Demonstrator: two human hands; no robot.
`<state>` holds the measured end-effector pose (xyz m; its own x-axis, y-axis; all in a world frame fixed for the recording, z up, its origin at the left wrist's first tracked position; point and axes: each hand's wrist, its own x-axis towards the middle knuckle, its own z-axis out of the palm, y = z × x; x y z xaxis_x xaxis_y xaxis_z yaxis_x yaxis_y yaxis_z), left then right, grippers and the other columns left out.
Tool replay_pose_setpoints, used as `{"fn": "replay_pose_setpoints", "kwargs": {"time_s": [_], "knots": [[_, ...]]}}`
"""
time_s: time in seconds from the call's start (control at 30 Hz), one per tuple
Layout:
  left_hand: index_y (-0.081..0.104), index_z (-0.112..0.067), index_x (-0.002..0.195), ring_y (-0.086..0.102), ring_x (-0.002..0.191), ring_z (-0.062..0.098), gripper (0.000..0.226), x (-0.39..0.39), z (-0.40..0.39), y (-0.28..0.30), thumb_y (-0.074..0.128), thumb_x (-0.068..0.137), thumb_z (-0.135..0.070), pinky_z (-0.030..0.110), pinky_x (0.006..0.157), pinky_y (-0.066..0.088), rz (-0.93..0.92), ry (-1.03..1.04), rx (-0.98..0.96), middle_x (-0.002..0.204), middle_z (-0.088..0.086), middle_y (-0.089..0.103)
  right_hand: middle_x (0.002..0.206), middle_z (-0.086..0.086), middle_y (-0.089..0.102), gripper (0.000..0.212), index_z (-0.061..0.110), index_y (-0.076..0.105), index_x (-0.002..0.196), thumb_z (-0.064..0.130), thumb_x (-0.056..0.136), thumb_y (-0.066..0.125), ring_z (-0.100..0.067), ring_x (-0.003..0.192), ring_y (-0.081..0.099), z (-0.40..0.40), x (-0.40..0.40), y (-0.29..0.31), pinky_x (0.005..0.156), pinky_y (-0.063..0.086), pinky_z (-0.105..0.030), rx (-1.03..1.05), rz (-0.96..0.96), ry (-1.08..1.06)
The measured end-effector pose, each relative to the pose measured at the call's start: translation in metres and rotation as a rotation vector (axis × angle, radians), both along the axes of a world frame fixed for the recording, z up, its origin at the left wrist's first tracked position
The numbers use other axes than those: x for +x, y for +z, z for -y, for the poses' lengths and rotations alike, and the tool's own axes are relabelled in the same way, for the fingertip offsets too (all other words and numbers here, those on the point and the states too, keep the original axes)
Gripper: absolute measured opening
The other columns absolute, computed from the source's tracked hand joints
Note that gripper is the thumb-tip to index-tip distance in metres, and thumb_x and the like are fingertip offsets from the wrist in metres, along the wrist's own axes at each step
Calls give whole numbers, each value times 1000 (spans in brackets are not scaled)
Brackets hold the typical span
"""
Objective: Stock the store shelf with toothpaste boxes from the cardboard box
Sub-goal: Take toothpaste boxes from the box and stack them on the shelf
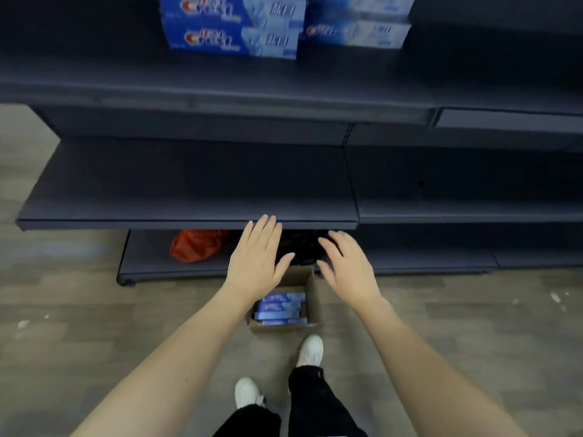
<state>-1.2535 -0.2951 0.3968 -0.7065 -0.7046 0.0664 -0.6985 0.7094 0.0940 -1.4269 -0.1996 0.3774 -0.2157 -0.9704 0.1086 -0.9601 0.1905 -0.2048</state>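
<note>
Both bare arms reach forward and down over a small open brown cardboard box (310, 291) that stands on the grey wood-look floor (94, 310), just in front of the dark grey metal store shelf unit (189, 181). The left hand (257, 263) is spread flat, palm down, fingers straight and together, holding nothing; its fingertips lie over the near edge of the middle shelf board in this view. The right hand (347, 263) hangs beside it with fingers loosely relaxed and slightly spread, also holding nothing. The two hands are apart, with the far end of the box showing between them.

Inside the box lie several blue toothpaste boxes (282, 307), stacked flat and side by side. On the far upper shelf sit more blue-and-white toothpaste cartons (233, 26) in two stacks, left and right, touching one another.

On the lowest shelf, behind the hands, rest an orange plastic bag (197, 246) to the left and a black bag (303, 247) beside it. Near the bottom, white shoes (310, 350) and black trousers (312, 395) show.
</note>
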Motion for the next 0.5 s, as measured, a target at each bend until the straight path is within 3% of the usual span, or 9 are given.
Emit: {"fn": "replay_pose_setpoints", "kwargs": {"time_s": [0.1, 0.2, 0.27, 0.37, 0.5], "knots": [[63, 1, 117, 59, 117, 28, 64, 13, -8, -38, 33, 86, -45, 40, 106, 35, 67, -10, 107, 122, 14, 64, 117, -14, 65, 54, 6, 67, 113, 17, 63, 86, -32, 108, 63, -7, 20, -36, 85, 55, -44, 187, 110, 17], [65, 0, 115, 62, 112, 25, 61, 18, -12, -87, 37, 83, -43, 40, 98, 46, 133, -12, 241, 116, 13, 67, 142, -9, 45, 51, 10, 52, 133, 18, 85, 67, -26, 133, 41, -9, 31, -72, 104, 41, -35, 326, 161, 42], [59, 2, 123, 56, 120, 26, 59, 19, -13, -123, 39, 87, -40, 40, 105, 39, 141, 8, 315, 125, 15, 61, 152, -3, 29, 51, 14, 38, 143, 20, 94, 52, -18, 141, 24, -12, 32, -104, 110, 30, -30, 437, 175, 80], [28, -3, 146, 25, 142, 21, 57, 19, -13, -180, 39, 98, -32, 29, 117, 13, 155, -7, 413, 152, 10, 31, 153, 1, 26, 52, 17, 34, 144, 21, 95, 49, -17, 140, 23, -12, 28, -156, 109, 31, -28, 528, 198, 100], [17, -7, 149, 15, 144, 19, 61, 12, -19, -259, 41, 97, -25, 24, 118, 10, 182, 86, 523, 156, 6, 19, 154, 2, 24, 54, 18, 28, 147, 26, 97, 47, -18, 140, 23, -8, 18, -228, 111, 30, -29, 611, 209, 80]]}}
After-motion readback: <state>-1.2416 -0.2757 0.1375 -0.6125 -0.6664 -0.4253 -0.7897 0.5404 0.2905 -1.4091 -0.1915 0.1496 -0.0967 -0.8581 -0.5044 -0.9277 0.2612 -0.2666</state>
